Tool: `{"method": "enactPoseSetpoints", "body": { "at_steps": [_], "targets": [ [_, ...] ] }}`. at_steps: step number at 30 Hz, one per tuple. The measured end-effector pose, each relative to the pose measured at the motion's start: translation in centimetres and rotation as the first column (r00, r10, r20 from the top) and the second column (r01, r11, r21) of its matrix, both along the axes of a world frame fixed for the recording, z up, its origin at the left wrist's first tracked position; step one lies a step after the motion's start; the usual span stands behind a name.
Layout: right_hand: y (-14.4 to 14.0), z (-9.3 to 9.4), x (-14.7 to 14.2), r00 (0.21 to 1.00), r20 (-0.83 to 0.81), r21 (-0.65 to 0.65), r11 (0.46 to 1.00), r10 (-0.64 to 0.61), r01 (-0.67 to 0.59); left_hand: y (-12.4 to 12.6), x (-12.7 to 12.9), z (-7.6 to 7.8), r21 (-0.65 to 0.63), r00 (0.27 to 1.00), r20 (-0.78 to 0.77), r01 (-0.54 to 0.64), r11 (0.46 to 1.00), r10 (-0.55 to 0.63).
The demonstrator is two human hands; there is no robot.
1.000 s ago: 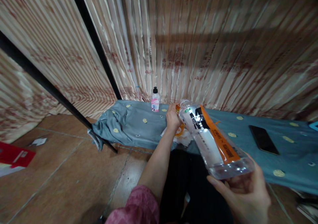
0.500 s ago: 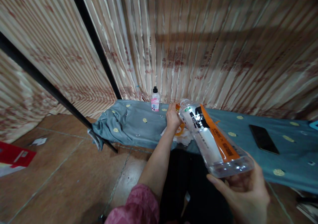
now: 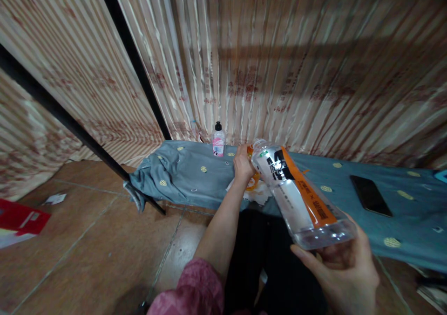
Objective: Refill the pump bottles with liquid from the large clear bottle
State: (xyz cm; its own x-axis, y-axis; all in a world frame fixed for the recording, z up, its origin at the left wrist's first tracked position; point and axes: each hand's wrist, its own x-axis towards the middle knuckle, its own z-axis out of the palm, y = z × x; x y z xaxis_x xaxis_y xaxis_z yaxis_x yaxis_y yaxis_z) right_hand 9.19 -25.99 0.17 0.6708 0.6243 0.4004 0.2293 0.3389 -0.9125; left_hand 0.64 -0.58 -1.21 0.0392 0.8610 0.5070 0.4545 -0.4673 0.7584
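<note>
A clear plastic drink bottle (image 3: 295,194) with an orange and black label lies tilted across the middle, its capless mouth pointing up and left. My right hand (image 3: 345,268) is closed around its base. Beside the bottle's neck, my left hand (image 3: 243,163) has its fingers curled, with a bit of something orange (image 3: 250,150) showing next to them; most of that is hidden. Under my left wrist lies a crumpled white wrapper or tissue (image 3: 259,195) with orange on it.
A small pump-top bottle (image 3: 218,142) with a pink label stands at the back of the grey-blue cloth (image 3: 188,175). On the right lies a black phone (image 3: 370,195). Black poles (image 3: 136,58) and striped curtains (image 3: 265,63) enclose the space. A red box (image 3: 23,219) is on the tiled floor.
</note>
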Motion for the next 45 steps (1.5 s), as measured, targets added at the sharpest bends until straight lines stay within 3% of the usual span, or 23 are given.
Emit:
{"method": "enactPoseSetpoints", "body": {
  "at_steps": [45],
  "targets": [
    [0.08, -0.23, -0.21, 0.998, -0.057, 0.008, 0.999, -0.032, 0.033, 0.09, -0.04, -0.27, 0.005, 1.0, 0.004, 0.015, 1.0, -0.015]
  ]
}}
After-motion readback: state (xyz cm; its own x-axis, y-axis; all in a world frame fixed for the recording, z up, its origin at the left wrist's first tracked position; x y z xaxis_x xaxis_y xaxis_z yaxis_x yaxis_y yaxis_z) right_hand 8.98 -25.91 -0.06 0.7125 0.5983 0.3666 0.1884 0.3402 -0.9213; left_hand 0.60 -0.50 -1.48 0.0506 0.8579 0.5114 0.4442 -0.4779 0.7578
